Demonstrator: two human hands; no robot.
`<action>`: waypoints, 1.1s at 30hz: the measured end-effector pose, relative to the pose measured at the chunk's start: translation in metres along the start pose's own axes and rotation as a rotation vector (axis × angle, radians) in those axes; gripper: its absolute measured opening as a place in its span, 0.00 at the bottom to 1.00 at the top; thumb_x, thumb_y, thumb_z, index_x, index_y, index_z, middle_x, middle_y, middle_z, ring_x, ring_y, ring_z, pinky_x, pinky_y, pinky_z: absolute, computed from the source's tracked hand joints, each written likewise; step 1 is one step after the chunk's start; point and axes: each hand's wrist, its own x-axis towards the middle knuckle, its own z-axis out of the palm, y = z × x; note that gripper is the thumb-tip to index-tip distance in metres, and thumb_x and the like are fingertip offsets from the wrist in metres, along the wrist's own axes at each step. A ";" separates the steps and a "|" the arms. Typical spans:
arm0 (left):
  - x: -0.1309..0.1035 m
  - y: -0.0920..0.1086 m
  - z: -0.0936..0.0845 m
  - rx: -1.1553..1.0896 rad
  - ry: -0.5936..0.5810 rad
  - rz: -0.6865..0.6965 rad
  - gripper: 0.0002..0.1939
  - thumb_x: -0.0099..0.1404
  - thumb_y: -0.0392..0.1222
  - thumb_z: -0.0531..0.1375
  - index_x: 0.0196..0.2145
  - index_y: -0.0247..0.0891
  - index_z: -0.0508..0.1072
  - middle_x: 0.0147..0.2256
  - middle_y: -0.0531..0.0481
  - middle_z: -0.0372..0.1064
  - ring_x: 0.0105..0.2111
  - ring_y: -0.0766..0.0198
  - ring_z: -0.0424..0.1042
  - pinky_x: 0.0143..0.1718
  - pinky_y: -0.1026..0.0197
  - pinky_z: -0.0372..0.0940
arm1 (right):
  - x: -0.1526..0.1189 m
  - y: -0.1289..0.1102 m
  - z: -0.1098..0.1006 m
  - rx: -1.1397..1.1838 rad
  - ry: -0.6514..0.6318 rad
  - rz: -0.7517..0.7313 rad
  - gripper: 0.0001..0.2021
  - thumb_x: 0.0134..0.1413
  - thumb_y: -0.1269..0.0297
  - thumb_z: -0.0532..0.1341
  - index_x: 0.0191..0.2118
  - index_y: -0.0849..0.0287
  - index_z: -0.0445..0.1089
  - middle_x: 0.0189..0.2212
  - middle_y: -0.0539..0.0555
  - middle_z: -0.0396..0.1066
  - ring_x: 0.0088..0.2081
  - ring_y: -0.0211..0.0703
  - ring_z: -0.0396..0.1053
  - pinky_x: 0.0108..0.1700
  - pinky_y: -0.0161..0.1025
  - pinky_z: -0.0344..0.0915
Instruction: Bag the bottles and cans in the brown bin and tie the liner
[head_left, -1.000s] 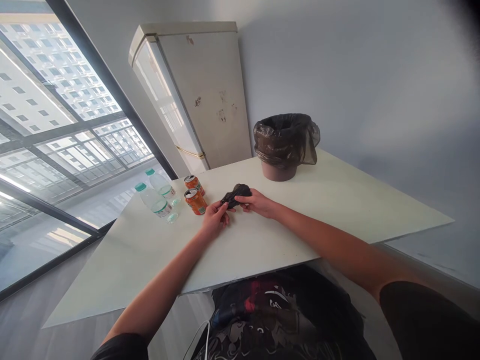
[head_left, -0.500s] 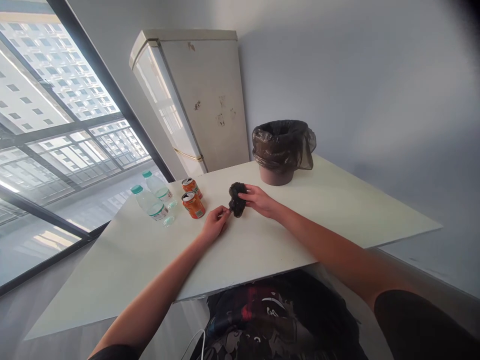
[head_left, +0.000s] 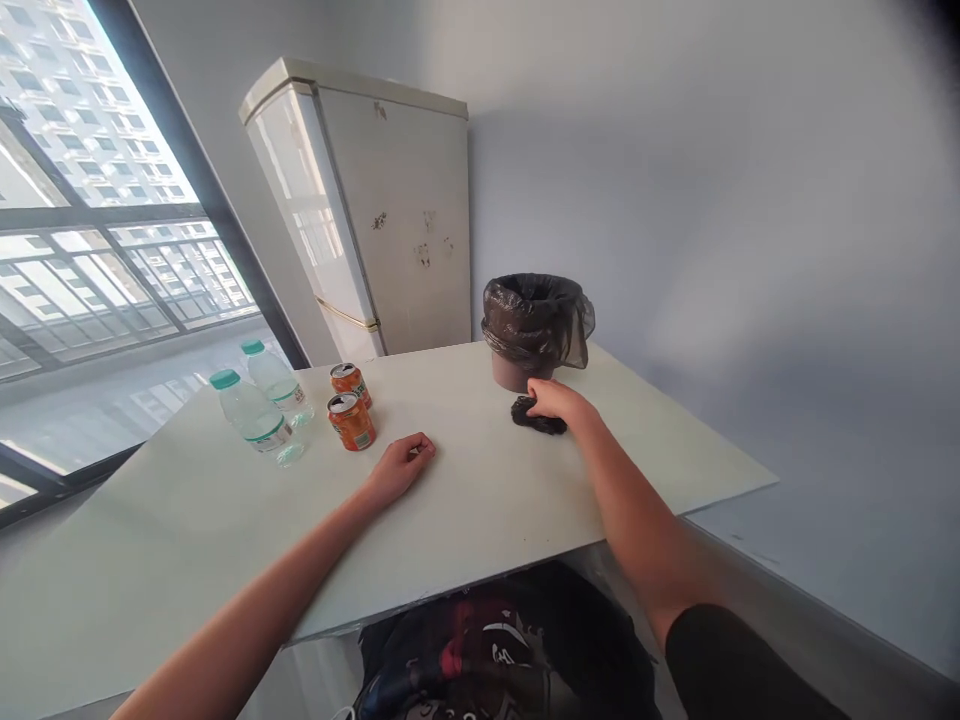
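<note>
A bunched black plastic bag point(head_left: 546, 425) lies on the white table point(head_left: 457, 510), and my right hand point(head_left: 559, 400) has its fingers closed on it from above. Just behind that hand stands a pinkish-brown bin point(head_left: 512, 376), its rim covered by a black bin liner point(head_left: 517, 325). My left hand point(head_left: 400, 468) rests on the tabletop with its fingers loosely curled and nothing seen in them. Nearest to it are two orange drink cans point(head_left: 352, 423), both upright. Two clear plastic bottles point(head_left: 251, 415) with green caps stand farther left.
Behind the table stands a white refrigerator point(head_left: 409, 240). A large window point(head_left: 112, 250) with a dark frame is on the left, and a grey wall point(head_left: 675, 200) rises behind and to the right. The table's front edge runs close to my body.
My right hand has carried the black plastic bag right, from between both hands to the tabletop in front of the bin. My left hand has come off the bag. The view has shifted slightly right.
</note>
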 end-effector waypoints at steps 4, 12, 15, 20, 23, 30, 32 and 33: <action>0.001 0.001 -0.002 0.029 -0.036 0.014 0.14 0.70 0.51 0.58 0.33 0.38 0.72 0.29 0.53 0.68 0.29 0.65 0.61 0.32 0.63 0.56 | 0.001 0.021 -0.009 -0.109 -0.060 0.175 0.10 0.49 0.64 0.75 0.34 0.58 0.75 0.35 0.61 0.77 0.40 0.54 0.77 0.38 0.42 0.67; 0.000 0.004 -0.002 -0.002 -0.023 -0.004 0.15 0.68 0.52 0.59 0.30 0.39 0.71 0.26 0.54 0.64 0.27 0.64 0.58 0.29 0.62 0.53 | 0.004 0.051 -0.025 -0.133 -0.070 0.368 0.10 0.49 0.61 0.75 0.34 0.61 0.79 0.29 0.63 0.77 0.32 0.55 0.78 0.35 0.46 0.70; 0.000 0.004 -0.003 -0.020 -0.033 0.002 0.16 0.69 0.53 0.58 0.30 0.39 0.71 0.25 0.54 0.63 0.27 0.64 0.57 0.29 0.62 0.52 | 0.002 0.053 -0.030 -0.127 -0.044 0.314 0.12 0.48 0.59 0.76 0.30 0.59 0.76 0.30 0.61 0.77 0.33 0.52 0.77 0.35 0.43 0.68; 0.000 0.001 -0.004 -0.018 -0.077 0.026 0.24 0.71 0.57 0.57 0.23 0.39 0.60 0.23 0.56 0.51 0.26 0.66 0.50 0.28 0.61 0.47 | -0.007 0.043 -0.031 -0.017 0.113 0.205 0.12 0.51 0.61 0.72 0.26 0.56 0.70 0.30 0.56 0.75 0.30 0.45 0.71 0.32 0.39 0.61; -0.002 0.000 -0.004 -0.039 -0.085 0.025 0.28 0.72 0.61 0.56 0.22 0.40 0.54 0.23 0.56 0.45 0.25 0.66 0.45 0.27 0.59 0.44 | -0.014 0.036 -0.034 0.077 0.290 0.148 0.14 0.52 0.68 0.66 0.21 0.54 0.62 0.23 0.51 0.66 0.26 0.42 0.61 0.30 0.39 0.56; -0.002 -0.001 -0.004 -0.034 -0.080 0.050 0.30 0.72 0.64 0.54 0.23 0.40 0.50 0.24 0.55 0.41 0.26 0.66 0.42 0.27 0.58 0.41 | -0.023 0.009 -0.036 0.144 0.886 0.039 0.22 0.58 0.70 0.58 0.21 0.52 0.44 0.19 0.47 0.46 0.26 0.42 0.42 0.32 0.41 0.50; -0.002 -0.001 -0.004 -0.018 -0.077 0.042 0.30 0.72 0.64 0.53 0.24 0.41 0.49 0.24 0.55 0.40 0.26 0.66 0.42 0.27 0.58 0.41 | -0.024 0.000 -0.032 0.148 0.981 -0.038 0.22 0.62 0.67 0.56 0.21 0.52 0.43 0.19 0.47 0.46 0.26 0.41 0.44 0.33 0.41 0.51; -0.002 0.000 -0.004 -0.008 -0.076 0.037 0.30 0.72 0.64 0.53 0.24 0.41 0.48 0.24 0.55 0.40 0.26 0.66 0.42 0.27 0.58 0.42 | -0.024 -0.005 -0.029 0.150 0.992 -0.096 0.22 0.64 0.66 0.55 0.21 0.52 0.43 0.19 0.48 0.47 0.26 0.41 0.46 0.34 0.41 0.51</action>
